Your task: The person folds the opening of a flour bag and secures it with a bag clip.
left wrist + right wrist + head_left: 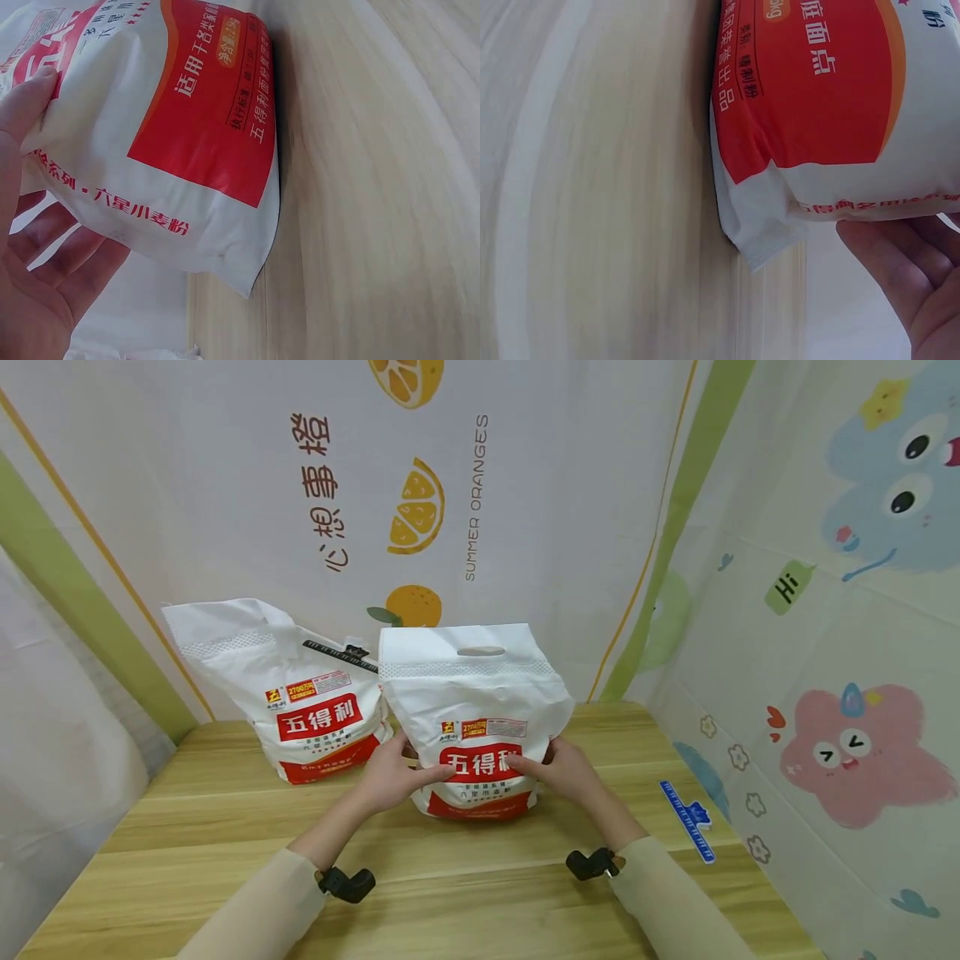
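Front flour bag (476, 718) stands upright at centre frame on the wooden table (225, 827), bottom edge on the wood. Left hand (390, 774) and right hand (564, 770) clamp it from either side, thumbs across the printed front, fingers wrapped round the sides toward the back; likely a two-sided grip because the soft bag would slump otherwise. Second bag (300, 702) sits behind at left, leaning, with a black clip (341, 655) on its top. Blue clip (690, 818) lies at the right table edge, untouched.
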Demonstrator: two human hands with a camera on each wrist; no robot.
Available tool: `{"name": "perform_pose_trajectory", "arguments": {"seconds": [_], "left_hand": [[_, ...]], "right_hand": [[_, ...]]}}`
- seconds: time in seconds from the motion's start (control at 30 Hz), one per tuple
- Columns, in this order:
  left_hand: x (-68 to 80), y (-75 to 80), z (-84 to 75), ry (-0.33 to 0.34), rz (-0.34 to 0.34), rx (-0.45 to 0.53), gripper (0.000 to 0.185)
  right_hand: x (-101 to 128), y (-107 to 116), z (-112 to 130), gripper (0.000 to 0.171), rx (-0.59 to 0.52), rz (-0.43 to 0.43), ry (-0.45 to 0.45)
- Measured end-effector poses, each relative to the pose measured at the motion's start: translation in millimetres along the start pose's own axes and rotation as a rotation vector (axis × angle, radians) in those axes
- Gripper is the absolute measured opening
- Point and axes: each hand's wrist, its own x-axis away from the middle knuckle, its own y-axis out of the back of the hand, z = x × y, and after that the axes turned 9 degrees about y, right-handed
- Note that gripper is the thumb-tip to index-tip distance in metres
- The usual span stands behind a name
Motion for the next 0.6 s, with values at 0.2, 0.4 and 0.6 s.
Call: {"name": "perform_pose_trajectory", "arguments": {"seconds": [0.2,0.4,0.6], "left_hand": [[5.2,9.1,6.8,0.015,-0.012,-0.008,0.077],[10.0,16.6,11.2,0.011,-0.023,-0.036,0.077],[13.7,23.0,14.9,0.026,-0.030,-0.044,0.076]], "right_hand": [[-1,-10,7,0.070,-0.015,0.002,0.005],[-1,-18,12,0.068,-0.050,0.004,0.003],[0,-25,18,0.069,-0.068,0.013,-0.012]]}}
